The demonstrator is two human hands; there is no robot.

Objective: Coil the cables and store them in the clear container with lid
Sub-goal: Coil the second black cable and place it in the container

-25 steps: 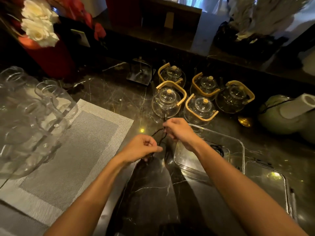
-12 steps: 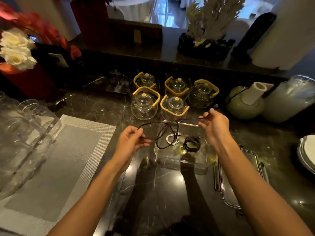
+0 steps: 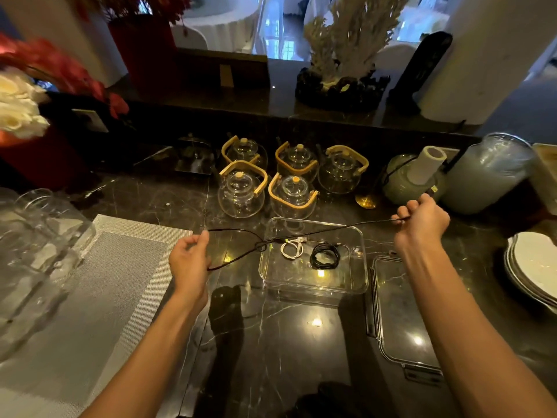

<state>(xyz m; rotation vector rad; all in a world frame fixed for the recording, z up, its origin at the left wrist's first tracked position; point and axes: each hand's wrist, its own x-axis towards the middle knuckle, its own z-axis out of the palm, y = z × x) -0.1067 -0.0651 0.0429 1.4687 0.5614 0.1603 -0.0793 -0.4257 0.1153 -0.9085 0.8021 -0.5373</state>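
Fingers of both hands, left hand (image 3: pixel 190 260) and right hand (image 3: pixel 422 220), pinch black cable (image 3: pixel 331 229).

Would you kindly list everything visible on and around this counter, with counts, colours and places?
black cable: one, stretched between both hands
clear container: one, counter centre
coiled cables: one white, one black, inside container
lid: one, clear, right of container
glass teapots: five, wooden handles, behind container
placemat: one, grey, left
plates: white stack, far right
flowers: white and red, far left
hands: left, right, each gripping the black cable
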